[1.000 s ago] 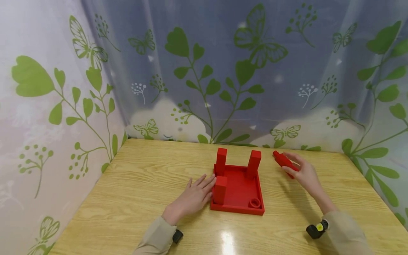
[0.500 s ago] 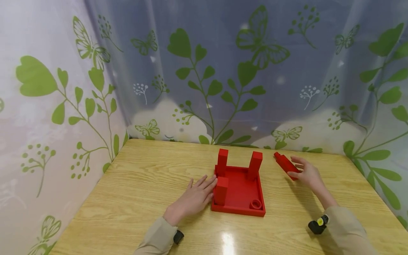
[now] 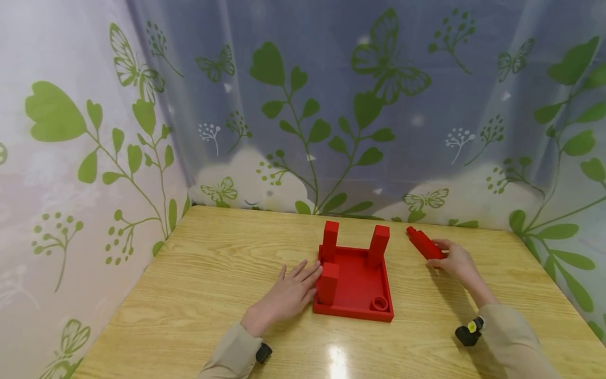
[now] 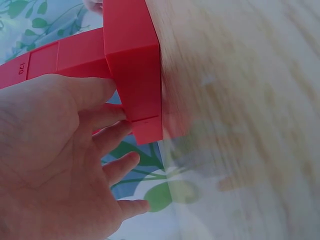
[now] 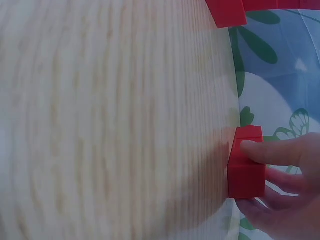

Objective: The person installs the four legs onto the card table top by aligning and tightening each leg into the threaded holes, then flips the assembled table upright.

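Note:
A red square tabletop with raised edges lies upside down on the wooden table. Three red square legs stand upright in its corners, one of them the near-left leg. A round ring socket shows in the near-right corner. My left hand lies flat with fingers spread, fingertips against the tabletop's left edge. Farther right, my right hand pinches the near end of a loose red table leg, thumb on one face and fingers on the other. The leg's narrower round end points far left, away from the hand.
The wooden table runs back to a curtain printed with leaves and butterflies, which also closes off the left and right sides. A gap of bare wood lies between the tabletop and the loose leg.
My right hand shifted its hold on the loose leg: its fingers loosened half a second ago and now close round the near end. The left hand and the tabletop have hardly moved.

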A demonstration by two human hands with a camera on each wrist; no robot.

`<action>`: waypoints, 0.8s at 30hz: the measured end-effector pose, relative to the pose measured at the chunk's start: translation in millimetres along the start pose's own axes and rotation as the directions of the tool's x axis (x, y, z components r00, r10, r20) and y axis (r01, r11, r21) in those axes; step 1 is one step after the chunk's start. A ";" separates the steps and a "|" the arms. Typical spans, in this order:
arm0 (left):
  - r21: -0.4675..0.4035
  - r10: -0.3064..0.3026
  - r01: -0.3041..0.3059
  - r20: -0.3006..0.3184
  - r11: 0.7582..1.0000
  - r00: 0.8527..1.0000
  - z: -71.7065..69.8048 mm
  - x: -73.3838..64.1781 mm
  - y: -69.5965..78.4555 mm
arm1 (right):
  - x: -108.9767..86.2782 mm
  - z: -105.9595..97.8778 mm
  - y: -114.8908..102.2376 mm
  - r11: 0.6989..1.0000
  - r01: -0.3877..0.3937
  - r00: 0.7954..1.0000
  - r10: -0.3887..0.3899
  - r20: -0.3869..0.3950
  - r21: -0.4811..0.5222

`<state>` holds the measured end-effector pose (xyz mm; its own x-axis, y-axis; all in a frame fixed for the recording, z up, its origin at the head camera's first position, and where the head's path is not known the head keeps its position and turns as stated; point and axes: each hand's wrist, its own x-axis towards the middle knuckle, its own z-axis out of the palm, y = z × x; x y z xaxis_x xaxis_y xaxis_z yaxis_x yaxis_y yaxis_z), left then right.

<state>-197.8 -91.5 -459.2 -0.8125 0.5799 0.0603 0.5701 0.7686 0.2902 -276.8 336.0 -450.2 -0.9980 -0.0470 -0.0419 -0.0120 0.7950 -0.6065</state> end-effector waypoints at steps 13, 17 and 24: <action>-0.021 0.011 -0.011 0.012 1.000 1.000 -2.3 -3.3 2.3 | -4.4 5.4 -1.3 1.000 -0.011 0.980 0.009 -0.198 -0.011; -0.030 0.015 -0.015 0.011 0.999 1.000 -3.0 -3.3 2.9 | -7.0 6.4 -2.0 1.000 0.018 0.955 -0.018 -0.295 -0.002; -0.033 0.015 -0.015 0.010 0.999 1.000 -2.4 -4.3 2.0 | -12.7 6.6 -12.2 0.993 0.055 0.907 -0.006 -0.421 0.104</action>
<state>-193.5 -93.1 -456.6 -0.8023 0.5944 0.0553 0.5780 0.7504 0.3206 -263.6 322.9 -447.5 -0.9312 0.2071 0.3000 -0.0605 0.7237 -0.6875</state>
